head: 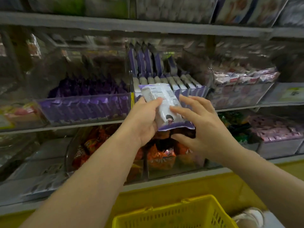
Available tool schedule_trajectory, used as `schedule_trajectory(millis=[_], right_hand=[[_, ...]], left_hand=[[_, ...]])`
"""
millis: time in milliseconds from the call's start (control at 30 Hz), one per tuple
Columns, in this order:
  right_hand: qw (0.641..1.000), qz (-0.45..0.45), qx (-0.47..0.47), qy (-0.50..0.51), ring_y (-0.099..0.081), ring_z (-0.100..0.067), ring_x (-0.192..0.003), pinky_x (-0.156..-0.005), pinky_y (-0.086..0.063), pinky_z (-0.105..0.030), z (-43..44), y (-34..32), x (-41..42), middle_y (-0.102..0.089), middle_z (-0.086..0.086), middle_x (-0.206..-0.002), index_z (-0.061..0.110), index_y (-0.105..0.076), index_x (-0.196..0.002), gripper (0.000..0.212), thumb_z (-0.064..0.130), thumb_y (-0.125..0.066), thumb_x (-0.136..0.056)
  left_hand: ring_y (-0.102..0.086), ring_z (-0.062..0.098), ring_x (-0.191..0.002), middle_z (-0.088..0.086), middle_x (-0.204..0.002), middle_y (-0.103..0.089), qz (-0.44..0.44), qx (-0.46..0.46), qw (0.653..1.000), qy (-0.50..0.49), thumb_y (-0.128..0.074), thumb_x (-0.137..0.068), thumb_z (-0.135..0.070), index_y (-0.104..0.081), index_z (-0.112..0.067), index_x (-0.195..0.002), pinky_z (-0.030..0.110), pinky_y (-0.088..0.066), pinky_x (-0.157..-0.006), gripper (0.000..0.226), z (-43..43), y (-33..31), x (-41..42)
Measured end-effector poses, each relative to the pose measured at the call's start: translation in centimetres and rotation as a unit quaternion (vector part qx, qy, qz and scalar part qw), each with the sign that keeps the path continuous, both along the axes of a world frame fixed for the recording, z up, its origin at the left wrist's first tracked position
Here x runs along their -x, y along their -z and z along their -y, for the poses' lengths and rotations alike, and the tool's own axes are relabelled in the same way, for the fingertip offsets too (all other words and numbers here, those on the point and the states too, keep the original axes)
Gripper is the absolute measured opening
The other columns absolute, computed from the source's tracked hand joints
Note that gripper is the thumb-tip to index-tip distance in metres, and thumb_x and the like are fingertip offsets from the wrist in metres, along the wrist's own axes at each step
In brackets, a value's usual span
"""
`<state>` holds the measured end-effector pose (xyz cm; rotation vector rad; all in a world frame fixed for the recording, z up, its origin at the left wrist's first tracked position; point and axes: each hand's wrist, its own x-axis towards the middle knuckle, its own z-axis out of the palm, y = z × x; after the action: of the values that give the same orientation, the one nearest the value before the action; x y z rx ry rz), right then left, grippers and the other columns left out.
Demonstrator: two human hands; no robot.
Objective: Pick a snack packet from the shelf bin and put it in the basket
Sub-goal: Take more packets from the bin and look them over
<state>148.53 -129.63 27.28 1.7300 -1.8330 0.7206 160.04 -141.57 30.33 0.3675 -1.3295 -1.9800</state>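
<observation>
Head view: left hand [144, 120] grips a white-and-purple snack packet [164, 102]; right hand [205, 127], fingers straight and spread, touches its front. Yellow basket [174, 214] sits well below the fingers.

Both hands are showing bare: left hand [144, 119], right hand [209, 127]. The fingers [180, 111] are looking slim, with short, plain nails. The left forearm [92, 178] is coming into frame from 7 o'clock and the right forearm [271, 175] from 4 o'clock, both uncovered right out to the frame edge, wrists bare too. At 5 o'clock a shoe [250, 217] is peeking in: a pale, whitish sneaker with a rounded toe, its detail blurring out. At its 3 o'clock a strip of pale grey-blue cloth [273, 222] is showing, possibly a trouser leg, too blurred to tell.
</observation>
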Motion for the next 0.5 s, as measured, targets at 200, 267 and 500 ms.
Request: schedule_trajectory(millis=[200,267,500], right_hand=[[0.998,-0.013,0.025,-0.051,-0.043,-0.013,-0.121,-0.098,-0.041,-0.026,2.1,-5.5,2.5,-0.052,0.000,-0.137,0.020,-0.036,-0.146,0.066,0.019,-0.067,-0.088],[0.997,0.033,0.035,-0.063,-0.044,-0.007,-0.119,-0.093,-0.032,-0.012,3.2,-7.1,3.4,-0.052,0.004,-0.137,0.025,-0.028,-0.150,0.066,0.019,-0.061,-0.093],[0.962,0.208,0.126,-0.124,-0.057,0.012,-0.071,-0.065,-0.042,-0.005,7.7,-11.3,7.7,-0.056,0.020,-0.078,0.027,-0.045,-0.132,0.040,0.012,-0.054,-0.096]], left_hand=[[-0.070,0.019,-0.076,0.014,-0.104,-0.070,0.024,0.130,0.991,0.032,-0.045,-0.102,-0.016,-0.057,-0.003,-0.124,0.029,-0.059,-0.060,0.029,0.1,-5.7,2.1],[-0.072,0.019,-0.080,0.016,-0.103,-0.071,0.035,0.179,0.983,0.030,-0.048,-0.101,-0.022,-0.059,-0.006,-0.121,0.033,-0.061,-0.070,0.028,1.0,-7.5,3.1],[-0.061,0.012,-0.111,-0.004,-0.115,-0.068,0.111,0.540,0.830,-0.084,-0.050,-0.099,-0.015,-0.057,-0.027,-0.128,0.027,-0.049,-0.095,0.032,7.1,-11.8,7.6]])
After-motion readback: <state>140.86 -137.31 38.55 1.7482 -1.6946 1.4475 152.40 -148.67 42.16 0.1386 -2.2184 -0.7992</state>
